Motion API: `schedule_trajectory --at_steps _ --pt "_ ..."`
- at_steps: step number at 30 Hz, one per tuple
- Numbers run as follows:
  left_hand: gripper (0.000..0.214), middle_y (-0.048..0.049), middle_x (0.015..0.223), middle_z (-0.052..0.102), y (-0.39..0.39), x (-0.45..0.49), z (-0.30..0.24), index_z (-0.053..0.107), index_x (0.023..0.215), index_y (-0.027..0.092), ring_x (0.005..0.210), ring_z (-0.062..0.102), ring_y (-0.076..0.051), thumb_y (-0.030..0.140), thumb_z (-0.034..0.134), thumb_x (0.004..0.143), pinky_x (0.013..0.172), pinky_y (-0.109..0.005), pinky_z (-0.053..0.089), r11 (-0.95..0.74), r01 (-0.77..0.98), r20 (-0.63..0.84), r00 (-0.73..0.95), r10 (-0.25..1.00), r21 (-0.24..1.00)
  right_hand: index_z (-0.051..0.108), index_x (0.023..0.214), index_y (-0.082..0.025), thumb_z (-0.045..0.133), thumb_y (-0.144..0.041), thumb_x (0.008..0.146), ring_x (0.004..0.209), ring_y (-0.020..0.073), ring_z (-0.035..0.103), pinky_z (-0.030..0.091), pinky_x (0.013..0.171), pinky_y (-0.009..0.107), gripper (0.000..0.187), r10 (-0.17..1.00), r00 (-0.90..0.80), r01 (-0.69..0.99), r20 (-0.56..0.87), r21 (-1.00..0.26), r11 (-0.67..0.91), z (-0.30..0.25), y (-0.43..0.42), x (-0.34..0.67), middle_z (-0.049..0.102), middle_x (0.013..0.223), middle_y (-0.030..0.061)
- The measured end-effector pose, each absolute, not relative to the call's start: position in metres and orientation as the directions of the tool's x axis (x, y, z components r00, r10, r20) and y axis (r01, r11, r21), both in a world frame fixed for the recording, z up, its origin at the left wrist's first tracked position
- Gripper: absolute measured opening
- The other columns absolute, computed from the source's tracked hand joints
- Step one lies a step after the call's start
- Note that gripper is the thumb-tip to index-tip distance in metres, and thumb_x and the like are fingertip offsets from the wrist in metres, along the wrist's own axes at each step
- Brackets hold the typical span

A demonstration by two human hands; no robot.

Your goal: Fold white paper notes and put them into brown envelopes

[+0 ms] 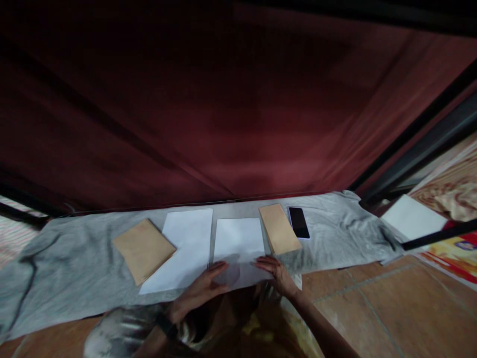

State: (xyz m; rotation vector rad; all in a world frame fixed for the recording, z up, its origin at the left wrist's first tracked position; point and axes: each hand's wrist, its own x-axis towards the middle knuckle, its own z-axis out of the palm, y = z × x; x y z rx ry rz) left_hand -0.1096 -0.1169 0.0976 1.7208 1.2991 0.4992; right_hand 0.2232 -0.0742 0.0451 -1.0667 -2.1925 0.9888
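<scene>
In front of me a white sheet of paper (239,236) lies on a grey cloth, its near part shaded and seemingly bent up. My left hand (205,287) is at the sheet's near left edge, thumb and fingers set apart with the paper's edge between them. At the near right edge, my right hand (276,272) holds the sheet with its fingers over the top; its thumb is hidden. Left of this sheet lie more white paper (190,243) and, overlapping it, a brown paper stack (144,248). A narrower brown paper piece (279,228) is on the right.
A smartphone (299,222) with a dark screen lies right of the brown paper. The grey cloth (74,263) covers a long low surface before a dark red fabric panel (253,124). Dark frame bars (421,132) stand at right, above tiled floor (372,303).
</scene>
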Motion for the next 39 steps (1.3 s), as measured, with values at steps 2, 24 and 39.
schedule_trajectory --at_steps 2,24,39 --pt "0.069 -0.0039 0.154 0.049 -0.130 -0.128 0.112 0.051 0.145 0.034 0.142 0.045 -0.028 0.047 0.073 0.081 0.117 -0.047 0.039 0.032 0.477 -0.231 0.364 0.902 0.878 0.072 0.124 -0.031 0.057 -0.027 0.087 0.124 0.0297 0.061 0.044 0.110 0.051 0.039 0.861 -0.498 0.394 0.104 -0.857 0.332 0.054 -0.071 0.220 0.070 0.129 0.0074" --pt "0.039 -0.0056 0.094 0.078 -0.084 -0.099 0.076 0.074 0.095 0.017 0.091 0.071 -0.025 0.048 0.051 0.088 0.081 -0.033 0.055 0.200 0.474 -0.144 -0.153 0.978 0.857 0.068 0.085 -0.019 0.055 -0.049 0.086 0.072 0.0218 0.066 0.054 0.069 0.032 0.033 0.996 -0.091 0.375 0.013 -0.926 0.046 0.054 -0.049 0.184 0.070 0.075 0.0046" --pt "0.059 -0.0136 0.096 0.076 -0.050 -0.067 0.083 0.031 0.151 0.013 0.087 0.073 -0.026 0.037 0.043 0.100 0.072 -0.032 0.048 0.484 0.758 -0.206 -0.440 0.874 0.436 0.063 0.103 -0.018 0.056 -0.026 0.085 0.075 0.0221 0.069 0.050 0.067 0.029 0.021 0.988 0.141 0.596 0.055 -0.802 -0.040 0.038 -0.011 0.151 0.072 0.080 0.0068"
